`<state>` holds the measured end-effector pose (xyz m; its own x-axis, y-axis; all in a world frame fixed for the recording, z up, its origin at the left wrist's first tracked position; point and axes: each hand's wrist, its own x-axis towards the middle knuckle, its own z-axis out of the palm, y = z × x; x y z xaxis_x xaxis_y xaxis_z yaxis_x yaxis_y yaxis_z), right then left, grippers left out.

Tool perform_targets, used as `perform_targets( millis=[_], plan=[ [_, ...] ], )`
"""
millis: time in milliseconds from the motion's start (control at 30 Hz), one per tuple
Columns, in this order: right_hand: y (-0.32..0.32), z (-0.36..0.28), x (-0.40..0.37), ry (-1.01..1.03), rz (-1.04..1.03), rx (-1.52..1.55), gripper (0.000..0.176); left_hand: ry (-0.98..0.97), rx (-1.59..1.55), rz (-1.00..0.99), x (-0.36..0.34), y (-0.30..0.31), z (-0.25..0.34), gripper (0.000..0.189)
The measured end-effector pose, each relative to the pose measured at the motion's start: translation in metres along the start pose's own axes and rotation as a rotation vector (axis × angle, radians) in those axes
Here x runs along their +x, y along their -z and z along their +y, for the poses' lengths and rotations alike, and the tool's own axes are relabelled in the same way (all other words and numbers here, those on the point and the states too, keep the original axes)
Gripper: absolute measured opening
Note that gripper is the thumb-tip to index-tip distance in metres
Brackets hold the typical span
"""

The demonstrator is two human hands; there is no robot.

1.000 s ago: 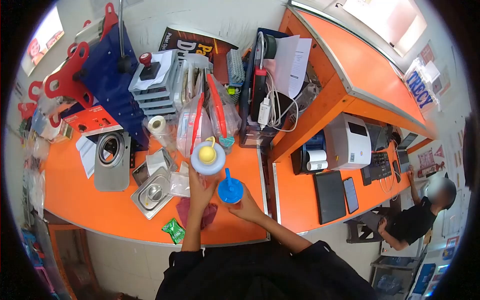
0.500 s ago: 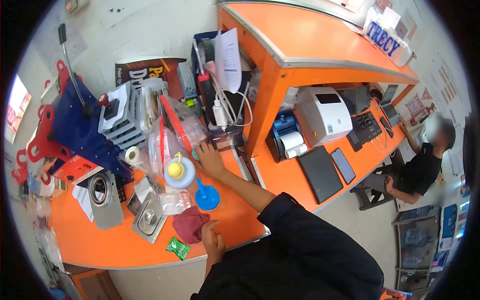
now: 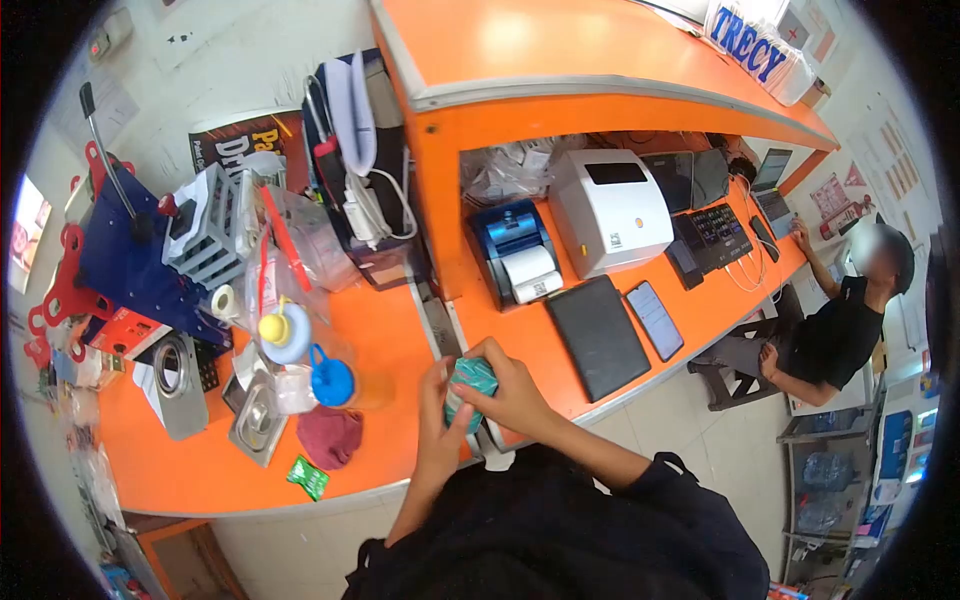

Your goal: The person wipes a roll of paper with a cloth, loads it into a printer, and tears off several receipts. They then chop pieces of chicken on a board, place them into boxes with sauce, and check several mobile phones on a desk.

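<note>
Both my hands are around a small teal roll-like thing [image 3: 474, 377], held over the front of the orange desk. My left hand [image 3: 438, 415] closes on its left side with the thumb across it. My right hand [image 3: 515, 392] grips it from the right and above, fingers curled over the top. The fingers cover much of it, so its exact kind cannot be made out. To the left of my hands on the desk are a blue-capped bottle [image 3: 333, 382], a maroon cloth [image 3: 330, 437] and a green packet [image 3: 308, 477].
A black folder [image 3: 598, 343] and a phone [image 3: 655, 320] lie right of my hands, before a white label printer [image 3: 611, 212] and blue printer [image 3: 515, 252]. An orange shelf post [image 3: 432, 200] rises nearby. A seated person [image 3: 835, 330] is at the far right.
My right hand has come back from the cluttered far side with the teal thing. My left hand has left the area by the maroon cloth and joined it. The view has shifted right.
</note>
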<state>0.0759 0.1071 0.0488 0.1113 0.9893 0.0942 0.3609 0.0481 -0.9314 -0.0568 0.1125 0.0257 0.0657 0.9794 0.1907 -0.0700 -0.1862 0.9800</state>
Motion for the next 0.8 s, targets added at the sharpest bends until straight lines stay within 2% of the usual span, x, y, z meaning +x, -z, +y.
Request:
perform_targets(
  millis=[67, 167, 200, 233, 300, 333, 400, 500, 567, 633, 700, 800],
  plan=[
    [0.024, 0.008, -0.017, 0.070, 0.086, 0.137, 0.022, 0.277, -0.124, -0.437, 0.004, -0.023, 0.013, 0.050],
    [0.083, -0.006, -0.031, 0.144, 0.046, 0.142, 0.019, 0.254, -0.160, -0.413, -0.015, -0.064, 0.008, 0.057],
    [0.101, -0.012, -0.033, 0.149, -0.054, 0.118, 0.021, 0.219, -0.156, -0.384, -0.019, -0.077, 0.006, 0.058],
    [0.117, -0.014, -0.034, 0.151, -0.063, 0.124, 0.021, 0.220, -0.151, -0.375, -0.022, -0.089, 0.006, 0.058],
    [0.145, -0.014, -0.036, 0.302, -0.161, 0.053, 0.028, 0.147, -0.070, -0.317, -0.029, -0.110, 0.007, 0.055],
    [0.155, -0.017, -0.036, 0.299, -0.176, 0.058, 0.028, 0.060, -0.018, -0.239, -0.033, -0.118, 0.001, 0.056],
    [0.172, -0.020, -0.038, 0.150, -0.149, 0.125, 0.030, 0.006, 0.063, -0.173, -0.038, -0.132, 0.004, 0.057],
    [0.185, -0.008, -0.035, 0.147, -0.254, 0.085, 0.031, -0.096, 0.258, -0.073, -0.037, -0.140, 0.023, 0.058],
    [0.190, -0.007, -0.033, 0.118, -0.320, 0.069, 0.032, -0.246, 0.551, -0.092, -0.035, -0.135, 0.028, 0.055],
    [0.189, -0.010, -0.034, 0.027, -0.432, 0.070, 0.031, -0.260, 0.606, -0.081, -0.036, -0.130, 0.036, 0.053],
    [0.184, -0.008, -0.034, 0.037, -0.438, 0.091, 0.032, -0.301, 0.741, -0.112, -0.038, -0.123, 0.036, 0.050],
    [0.178, 0.001, -0.032, -0.057, -0.491, 0.181, 0.034, -0.314, 0.762, -0.119, -0.039, -0.117, 0.032, 0.051]
  ],
)
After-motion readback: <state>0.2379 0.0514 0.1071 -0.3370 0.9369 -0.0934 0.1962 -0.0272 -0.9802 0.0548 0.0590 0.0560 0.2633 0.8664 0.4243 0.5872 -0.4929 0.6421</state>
